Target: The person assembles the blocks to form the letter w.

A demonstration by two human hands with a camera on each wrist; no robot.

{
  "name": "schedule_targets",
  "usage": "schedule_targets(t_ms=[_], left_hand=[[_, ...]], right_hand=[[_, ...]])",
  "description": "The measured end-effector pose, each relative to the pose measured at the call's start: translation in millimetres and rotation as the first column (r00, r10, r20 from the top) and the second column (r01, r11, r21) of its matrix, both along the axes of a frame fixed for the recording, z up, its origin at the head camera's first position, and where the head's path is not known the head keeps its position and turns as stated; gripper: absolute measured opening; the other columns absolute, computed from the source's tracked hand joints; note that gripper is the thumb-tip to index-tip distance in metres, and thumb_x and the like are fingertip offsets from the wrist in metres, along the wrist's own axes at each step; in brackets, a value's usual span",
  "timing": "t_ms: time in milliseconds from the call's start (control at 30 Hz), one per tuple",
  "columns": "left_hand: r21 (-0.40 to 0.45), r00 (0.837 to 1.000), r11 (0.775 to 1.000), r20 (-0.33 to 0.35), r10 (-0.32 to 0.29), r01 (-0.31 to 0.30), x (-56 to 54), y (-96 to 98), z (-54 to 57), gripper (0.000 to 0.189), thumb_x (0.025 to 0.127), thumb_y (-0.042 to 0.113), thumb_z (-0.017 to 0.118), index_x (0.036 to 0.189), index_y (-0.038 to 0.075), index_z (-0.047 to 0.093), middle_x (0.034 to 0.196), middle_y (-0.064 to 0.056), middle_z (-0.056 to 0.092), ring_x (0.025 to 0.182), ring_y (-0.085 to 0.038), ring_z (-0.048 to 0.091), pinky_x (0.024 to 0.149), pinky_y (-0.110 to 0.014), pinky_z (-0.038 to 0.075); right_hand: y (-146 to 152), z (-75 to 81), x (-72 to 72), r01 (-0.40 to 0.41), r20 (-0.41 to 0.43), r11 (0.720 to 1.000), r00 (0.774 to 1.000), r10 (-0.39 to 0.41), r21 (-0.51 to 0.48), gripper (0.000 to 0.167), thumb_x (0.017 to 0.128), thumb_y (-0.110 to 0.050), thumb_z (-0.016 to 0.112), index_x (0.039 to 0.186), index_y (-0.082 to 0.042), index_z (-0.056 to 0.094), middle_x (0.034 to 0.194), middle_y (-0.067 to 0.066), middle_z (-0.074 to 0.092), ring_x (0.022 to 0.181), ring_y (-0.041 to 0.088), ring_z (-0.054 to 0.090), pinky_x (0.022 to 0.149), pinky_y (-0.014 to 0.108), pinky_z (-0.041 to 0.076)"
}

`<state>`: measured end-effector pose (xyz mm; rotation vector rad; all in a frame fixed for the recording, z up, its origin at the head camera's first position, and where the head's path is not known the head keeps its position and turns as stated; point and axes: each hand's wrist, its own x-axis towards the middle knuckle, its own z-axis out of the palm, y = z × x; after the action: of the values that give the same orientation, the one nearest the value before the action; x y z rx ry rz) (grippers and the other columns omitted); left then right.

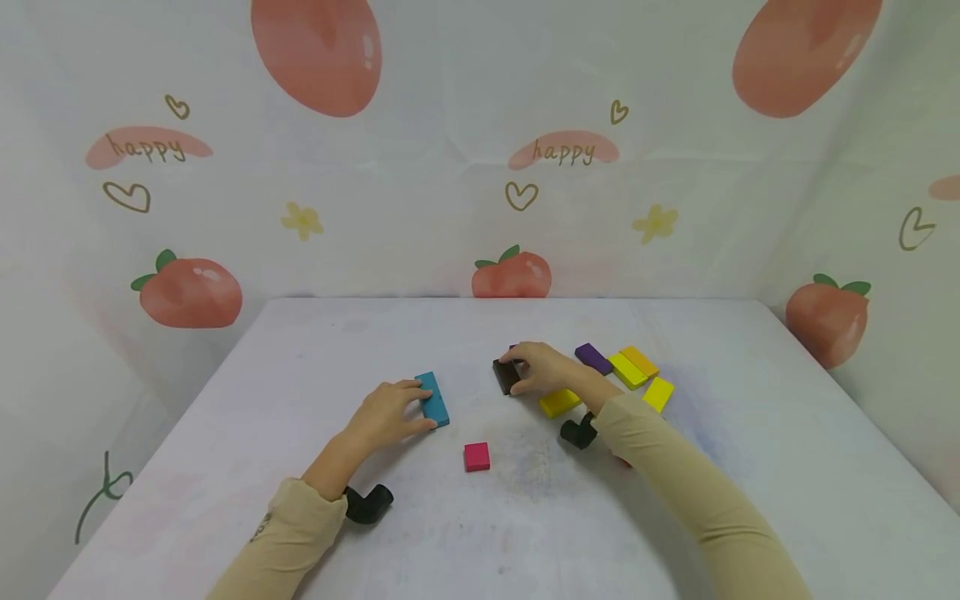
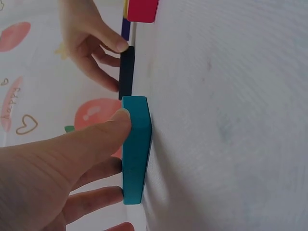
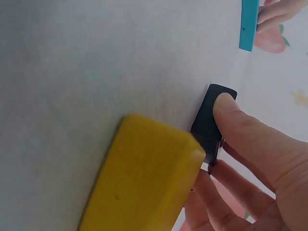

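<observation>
My left hand (image 1: 381,414) holds a flat blue block (image 1: 434,401) at the left of the group. In the left wrist view, the thumb presses near one end of that blue block (image 2: 136,149) and two fingertips touch it farther along. Farther back, my right hand (image 1: 546,368) grips a black block (image 1: 506,377) between thumb and fingers. The right wrist view shows the thumb lying on the black block (image 3: 211,113), with the other fingers partly hidden behind it. Beside that hand lies a yellow block (image 1: 560,403), large and close in the right wrist view.
A small red block (image 1: 477,457) lies between the forearms on the white table (image 1: 420,550). Right of the right hand are a purple block (image 1: 593,358), an orange block (image 1: 640,362) and more yellow blocks (image 1: 627,372). A patterned cloth (image 1: 450,208) hangs behind the table.
</observation>
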<state>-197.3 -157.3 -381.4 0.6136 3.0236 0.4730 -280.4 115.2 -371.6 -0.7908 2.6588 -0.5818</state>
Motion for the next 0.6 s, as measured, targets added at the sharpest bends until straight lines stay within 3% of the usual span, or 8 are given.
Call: schedule_targets(t_ms=[400,600], left_hand=[[-0.009,1.0,1.0,0.0,0.016,-0.016,-1.3,1.1,-1.2,0.048,0.081,0.029,0.071,0.121,0.004,0.062,0.131,-0.02,0.055,0.116,-0.04,0.054,0.097,-0.051,0.045],[-0.019,1.0,0.999,0.004,0.026,-0.026,-1.5,2.7,-2.6,0.049,0.081,0.031,0.071,0.121,0.005,0.062,0.131,-0.019,0.055,0.117,-0.039,0.053,0.097,-0.051,0.045]], right_hand=[[-5,-0.9,-2.0,-0.05,-0.053,0.998,0.997,0.049,-0.023,0.049,0.084,-0.02,0.07,0.128,-0.007,0.054,0.126,0.014,0.055,0.106,0.026,0.054,0.096,0.038,0.049],[-17,-0.5,-4.1,-0.034,-0.059,0.998,0.998,0.03,-0.057,0.05,0.083,-0.02,0.071,0.128,-0.007,0.054,0.125,0.013,0.055,0.106,0.025,0.057,0.094,0.035,0.05]])
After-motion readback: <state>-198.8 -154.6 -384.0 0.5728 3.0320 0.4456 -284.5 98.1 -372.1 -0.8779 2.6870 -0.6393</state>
